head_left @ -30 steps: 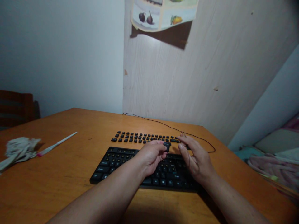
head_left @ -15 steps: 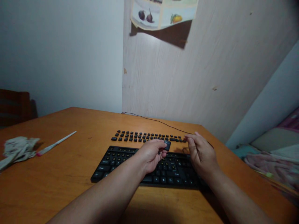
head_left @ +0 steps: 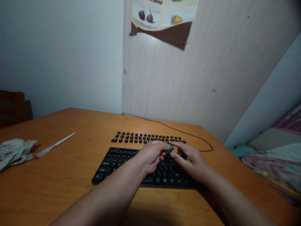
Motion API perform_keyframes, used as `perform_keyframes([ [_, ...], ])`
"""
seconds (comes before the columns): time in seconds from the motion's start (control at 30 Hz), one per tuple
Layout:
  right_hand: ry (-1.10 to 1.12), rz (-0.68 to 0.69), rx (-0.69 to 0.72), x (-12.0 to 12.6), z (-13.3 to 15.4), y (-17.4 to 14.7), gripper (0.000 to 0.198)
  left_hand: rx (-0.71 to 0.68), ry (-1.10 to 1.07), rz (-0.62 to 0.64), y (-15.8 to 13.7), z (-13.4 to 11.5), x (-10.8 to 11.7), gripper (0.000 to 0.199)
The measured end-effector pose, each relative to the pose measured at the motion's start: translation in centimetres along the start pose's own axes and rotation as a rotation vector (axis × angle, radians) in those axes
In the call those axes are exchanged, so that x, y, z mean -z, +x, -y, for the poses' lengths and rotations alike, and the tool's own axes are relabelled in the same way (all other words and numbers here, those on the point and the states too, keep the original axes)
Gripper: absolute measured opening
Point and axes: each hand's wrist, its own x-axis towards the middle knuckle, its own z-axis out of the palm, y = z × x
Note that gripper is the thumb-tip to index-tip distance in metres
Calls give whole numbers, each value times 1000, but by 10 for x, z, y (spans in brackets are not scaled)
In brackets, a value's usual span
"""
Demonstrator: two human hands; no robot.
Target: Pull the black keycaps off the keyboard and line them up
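Note:
Over the keyboard, my left hand (head_left: 154, 155) pinches a black keycap (head_left: 170, 148) between thumb and fingers. My right hand (head_left: 189, 158) meets it from the right, its index finger at the cap's far edge and its thumb at the near edge. Below both hands lies a black keyboard (head_left: 101, 171); its upper rows show bare key posts where caps are off, while lower rows still carry caps. My hands and forearms cover its middle and right part. Behind it, loose black keycaps (head_left: 131, 137) are laid out in rows on the table.
A thin black cable (head_left: 162, 122) curves across the back of the wooden table (head_left: 70, 188). At the left lie a crumpled cloth (head_left: 17, 152) and a white brush-like stick (head_left: 55, 146) with a pink end. Bedding (head_left: 265, 163) is beyond the right edge.
My right hand has moved left, from above the keyboard's right end to the keycap in my left hand. The keycap has tilted slightly. My left hand has stayed nearly in place.

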Motion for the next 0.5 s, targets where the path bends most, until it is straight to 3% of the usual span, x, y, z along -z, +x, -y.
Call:
perform_keyframes([
  [0.3,-13,102,29,15,7,3,30,47,136,23,-1,1,1,10],
  [0.5,39,24,-221,30,-20,13,33,32,3,-55,3,-4,4,11],
])
